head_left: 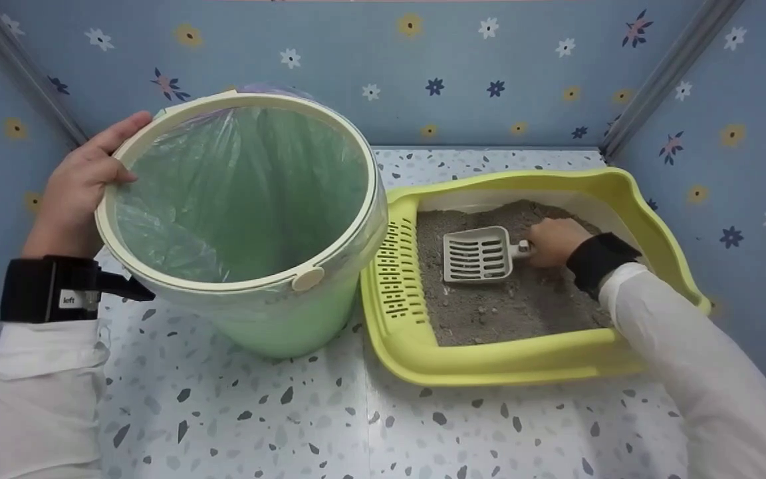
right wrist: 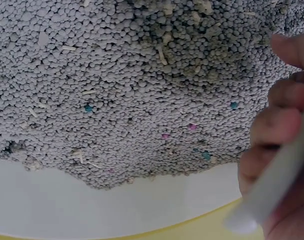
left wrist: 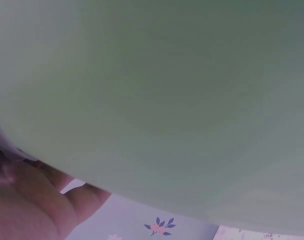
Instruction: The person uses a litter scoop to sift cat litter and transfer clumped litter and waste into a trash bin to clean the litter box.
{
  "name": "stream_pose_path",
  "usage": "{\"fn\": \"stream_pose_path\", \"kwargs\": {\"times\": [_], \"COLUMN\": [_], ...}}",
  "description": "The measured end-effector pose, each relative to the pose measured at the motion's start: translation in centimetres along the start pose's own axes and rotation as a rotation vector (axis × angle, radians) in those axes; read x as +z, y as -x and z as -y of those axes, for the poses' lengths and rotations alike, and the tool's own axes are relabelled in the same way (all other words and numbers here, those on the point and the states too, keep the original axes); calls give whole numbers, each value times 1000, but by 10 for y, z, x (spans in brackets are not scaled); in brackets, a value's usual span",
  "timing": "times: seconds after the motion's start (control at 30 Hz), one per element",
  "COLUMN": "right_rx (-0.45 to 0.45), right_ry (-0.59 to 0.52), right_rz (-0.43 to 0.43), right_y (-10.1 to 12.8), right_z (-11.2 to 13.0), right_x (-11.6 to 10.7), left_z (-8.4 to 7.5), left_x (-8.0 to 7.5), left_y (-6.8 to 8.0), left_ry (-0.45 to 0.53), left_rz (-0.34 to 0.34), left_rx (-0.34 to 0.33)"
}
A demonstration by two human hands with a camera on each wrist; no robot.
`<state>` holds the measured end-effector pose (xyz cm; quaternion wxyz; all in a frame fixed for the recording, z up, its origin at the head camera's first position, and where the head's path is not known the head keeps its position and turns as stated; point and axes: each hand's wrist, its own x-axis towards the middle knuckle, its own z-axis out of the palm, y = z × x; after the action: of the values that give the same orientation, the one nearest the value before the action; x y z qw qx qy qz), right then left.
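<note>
My left hand (head_left: 80, 179) grips the cream rim of a green trash can (head_left: 290, 326) lined with a clear plastic bag (head_left: 177, 219). The can leans, its mouth facing me. In the left wrist view the can's pale green side fills most of the picture, with the fingers at its edge. My right hand (head_left: 556, 241) holds a litter scoop (head_left: 479, 255) by its handle, fingers curled round it. The slotted scoop head lies over the grey litter (head_left: 496, 319) in a yellow litter box (head_left: 509, 366). In the right wrist view only the scoop's handle (right wrist: 287, 170) shows.
The litter box has a perforated ledge (head_left: 396, 273) on its left, beside the trash can. Both stand on a speckled white floor (head_left: 290, 426). Blue flowered panels (head_left: 463, 60) close off the back and both sides.
</note>
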<state>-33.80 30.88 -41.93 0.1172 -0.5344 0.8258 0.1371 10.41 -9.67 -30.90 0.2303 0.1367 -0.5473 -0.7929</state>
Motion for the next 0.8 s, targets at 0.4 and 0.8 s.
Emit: {"fn": "stream_pose_path", "kwargs": {"times": [0.4,0.8], "right_rx": [-11,-90], "right_ry": [-121,-182], "right_rz": [76,74], "right_y": [-3,3], "right_z": [-5,-8], "right_x": [8,-1], "left_z": [0,2], "left_x": [2,1], "left_y": [0,-3], "left_ry": [-41,-64], "left_rz": [-14,-33], "left_rx": [-2,-12]}}
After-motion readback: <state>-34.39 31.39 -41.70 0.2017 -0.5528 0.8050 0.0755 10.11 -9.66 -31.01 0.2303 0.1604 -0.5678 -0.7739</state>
